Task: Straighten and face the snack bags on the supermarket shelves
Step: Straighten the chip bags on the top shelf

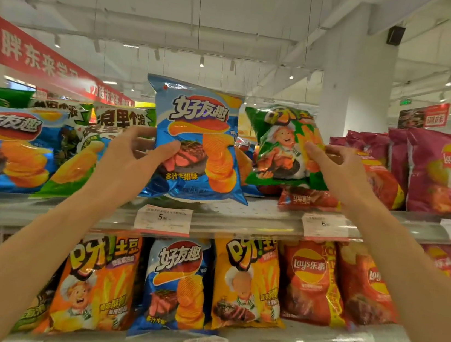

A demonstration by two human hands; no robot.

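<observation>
— Supermarket shelves (241,218) filled the lower half of the frame, with a white ceiling and a red banner (19,49) at upper left. What did the hands do?

— At centre, the left hand (131,158) gripped a blue bag (196,141) by its left edge, thumb on the front. It stood upright on the top shelf.

— And the right hand (336,171)?

— Right of centre, it pinched a green bag (284,147) at its right edge. That bag leaned a little, above a red bag (306,200) lying flat.

— Below them?

— Price tags (163,219) on the shelf edge, then orange bags (97,283) and another blue one in the next row.
</observation>
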